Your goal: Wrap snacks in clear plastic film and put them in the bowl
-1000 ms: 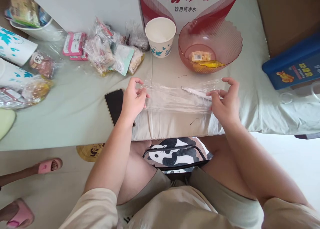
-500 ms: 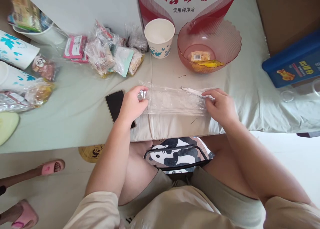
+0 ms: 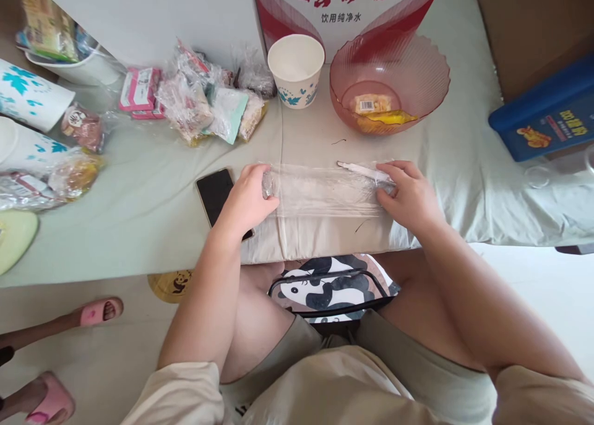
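A sheet of clear plastic film [image 3: 320,193] lies stretched flat along the table between my two hands. Its left end is held by my left hand [image 3: 253,196], with bunched film between thumb and fingers. My right hand [image 3: 408,193] grips the right end, thumb and fingers curled around it. A slim white pen-like stick [image 3: 362,170] with a dark tip slants over the film, its right end reaching under my right fingers. Partly behind my left hand and wrist is a black phone [image 3: 215,193].
Beyond the film stand a paper cup [image 3: 296,72] and a pink ribbed bowl [image 3: 417,72] holding wrapped snacks. Packaged snacks [image 3: 185,103] are heaped farther left. A blue container [image 3: 542,115] is on the right. At lower left, a person's pink slippers [image 3: 99,312] show on the floor.
Both hands have shifted only slightly; my left fingers and thumb look a little wider apart around the film's end. The film and white stick stay nearly in place.
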`<state>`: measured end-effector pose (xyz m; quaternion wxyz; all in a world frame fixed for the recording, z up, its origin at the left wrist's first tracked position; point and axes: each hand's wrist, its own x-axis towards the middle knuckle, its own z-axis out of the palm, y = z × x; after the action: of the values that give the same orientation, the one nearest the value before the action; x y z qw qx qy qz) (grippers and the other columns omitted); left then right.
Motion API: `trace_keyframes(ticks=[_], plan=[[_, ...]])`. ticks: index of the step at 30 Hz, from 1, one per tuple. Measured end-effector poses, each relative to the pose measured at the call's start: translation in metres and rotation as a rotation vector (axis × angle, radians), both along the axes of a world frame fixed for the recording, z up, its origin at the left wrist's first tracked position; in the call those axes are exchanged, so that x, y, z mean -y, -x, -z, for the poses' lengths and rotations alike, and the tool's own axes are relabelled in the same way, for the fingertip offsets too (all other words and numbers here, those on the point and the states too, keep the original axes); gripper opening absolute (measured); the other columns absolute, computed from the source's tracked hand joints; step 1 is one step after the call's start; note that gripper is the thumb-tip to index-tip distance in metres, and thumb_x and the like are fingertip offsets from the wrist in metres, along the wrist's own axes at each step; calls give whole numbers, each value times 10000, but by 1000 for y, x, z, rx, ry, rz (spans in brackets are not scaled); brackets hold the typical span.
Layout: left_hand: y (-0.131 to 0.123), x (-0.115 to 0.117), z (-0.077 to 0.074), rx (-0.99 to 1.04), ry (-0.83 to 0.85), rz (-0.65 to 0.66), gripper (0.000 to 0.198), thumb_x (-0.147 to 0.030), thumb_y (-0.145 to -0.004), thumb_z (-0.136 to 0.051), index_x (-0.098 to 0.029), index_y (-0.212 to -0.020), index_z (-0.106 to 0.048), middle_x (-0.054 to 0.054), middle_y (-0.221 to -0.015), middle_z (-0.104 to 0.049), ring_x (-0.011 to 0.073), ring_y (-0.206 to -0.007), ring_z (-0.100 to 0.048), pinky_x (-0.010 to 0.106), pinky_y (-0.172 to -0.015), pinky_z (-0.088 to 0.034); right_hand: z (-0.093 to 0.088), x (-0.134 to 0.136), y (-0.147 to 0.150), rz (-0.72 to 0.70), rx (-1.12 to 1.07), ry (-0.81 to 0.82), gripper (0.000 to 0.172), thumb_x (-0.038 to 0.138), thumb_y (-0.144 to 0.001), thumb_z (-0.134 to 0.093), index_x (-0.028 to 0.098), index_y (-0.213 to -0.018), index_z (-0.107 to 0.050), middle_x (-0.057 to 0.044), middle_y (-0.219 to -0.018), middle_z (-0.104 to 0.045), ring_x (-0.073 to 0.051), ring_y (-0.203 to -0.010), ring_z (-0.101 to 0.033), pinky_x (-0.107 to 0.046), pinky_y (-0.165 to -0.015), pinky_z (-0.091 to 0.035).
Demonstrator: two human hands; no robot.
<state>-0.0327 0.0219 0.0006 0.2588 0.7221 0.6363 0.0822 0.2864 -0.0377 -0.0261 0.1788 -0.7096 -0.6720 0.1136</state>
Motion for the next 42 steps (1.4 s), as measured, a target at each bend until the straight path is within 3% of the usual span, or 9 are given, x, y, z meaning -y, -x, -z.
trace_keyframes(ticks=[6, 15, 18, 21, 24, 28, 32, 37, 42], plan=[[-1, 7, -16, -36, 3, -32, 644, -141, -808, -619, -212, -1444, -539, 104, -1511, -519, 162, -810, -708, 407, -1026, -579, -5, 3, 3, 13, 9, 0, 392, 258, -848, -550, 262, -1201, -720, -122, -1376, -590, -128, -582, -592, -425, -755, -569], [3, 2, 4, -111, 31, 5, 400, -198, -801, -644, -241, -1191, -722, 121, -1412, -571, 249, -913, -707, 453, -985, -574, -7, 6, 0, -24, 148, 71, 341, 340, -844, -619, 233, -1112, -801, -168, -1401, -502, -223, -784, -658, -398, -627, -526], [1, 2, 8, -118, -52, 13, 341, -184, -800, -648, -253, -1123, -734, 127, -1322, -615, 333, -1105, -657, 512, -1045, -532, -10, 8, -1, -47, 161, 114, 357, 356, -864, -631, 240, -1162, -789, -179, -1480, -459, -262, -871, -683, -410, -638, -539], [-3, 2, 10, -133, -106, 39, 477, -129, -780, -646, -265, -1235, -692, 141, -1362, -603, 401, -1302, -540, 575, -1109, -471, -17, 14, -2, -92, 172, 169, 380, 326, -827, -732, 285, -1203, -765, -148, -1602, -394, -353, -1106, -663, -460, -751, -583], [-6, 1, 11, -74, -113, 82, 602, -90, -789, -612, -260, -1366, -618, 132, -1423, -585, 383, -1366, -496, 558, -1153, -439, -27, 24, 0, -228, 214, 114, 386, 220, -764, -814, 295, -1142, -788, -121, -1669, -356, -484, -1387, -487, -648, -1017, -502], [-10, -3, 11, 13, -126, 105, 375, -132, -867, -565, -232, -1209, -685, 97, -1267, -690, 323, -1291, -555, 486, -1140, -452, -35, 36, 4, -509, 161, 183, 71, 292, -842, -768, 266, -807, -824, -69, -1655, -425, -515, -1517, -335, -803, -1129, -296], [-14, -7, 13, 68, -124, 116, 186, -144, -884, -565, -214, -992, -699, 82, -1036, -739, 275, -1086, -635, 434, -1030, -507, -33, 34, 8, -664, 35, 272, 387, 404, -979, -594, 252, -697, -811, -48, -1607, -509, -438, -1497, -425, -718, -1116, -389], [-23, -6, 16, 112, -116, 146, 258, -114, -876, -538, -212, -1068, -680, 62, -976, -720, 245, -1019, -650, 394, -958, -527, -30, 25, 12, -527, 40, 155, 465, 389, -971, -565, 213, -563, -703, -76, -1298, -744, -359, -1259, -654, -591, -1047, -482], [-29, -6, 18, 77, -142, 156, 341, -130, -857, -583, -212, -1180, -655, 99, -1233, -672, 278, -1217, -602, 420, -1091, -481, -30, 21, 27, -298, -77, 30, 380, 503, -972, -505, 198, -921, -727, -123, -1058, -779, -291, -963, -732, -430, -839, -549]])
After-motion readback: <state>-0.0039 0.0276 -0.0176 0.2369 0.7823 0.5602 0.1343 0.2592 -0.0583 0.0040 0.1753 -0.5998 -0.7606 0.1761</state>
